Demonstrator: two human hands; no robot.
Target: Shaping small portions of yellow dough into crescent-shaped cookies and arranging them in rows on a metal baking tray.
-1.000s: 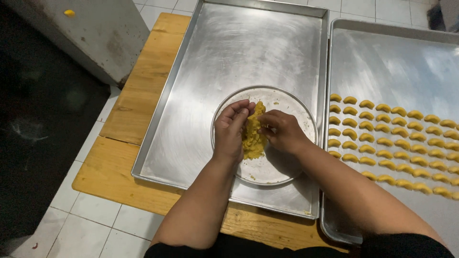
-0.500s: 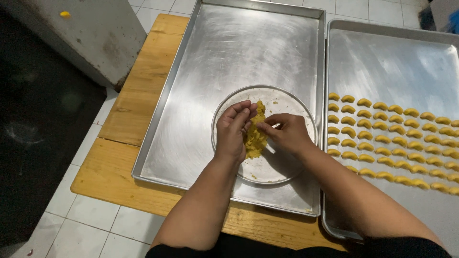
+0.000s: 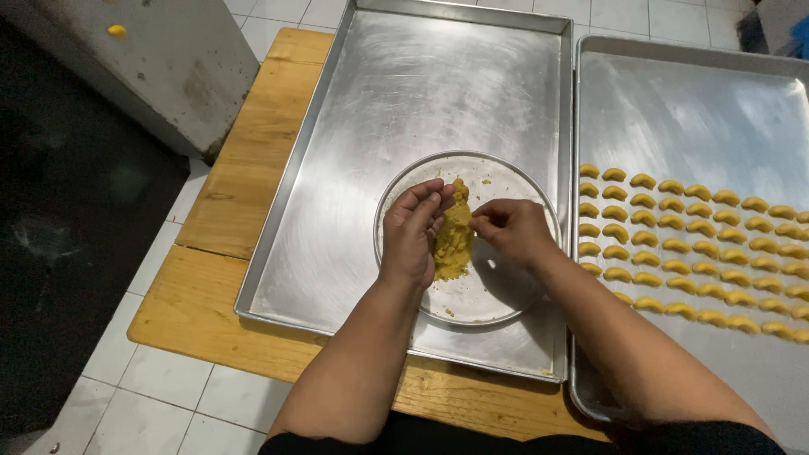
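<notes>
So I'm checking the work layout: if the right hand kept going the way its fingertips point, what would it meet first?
Probably the yellow dough lump: the right hand points leftward at it, fingertips already at its edge.

free: left tray [image 3: 421,93] far half | blocked: crescent rows [image 3: 691,244] right

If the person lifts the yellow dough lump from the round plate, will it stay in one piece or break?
The dough lump looks soft and crumbly: crumbs lie scattered on the round plate, so it would probably shed bits when lifted. The right hand seems to pinch some off easily while the left hand cups it, so it likely deforms rather than holds stiff. It seems unlikely to roll.
</notes>
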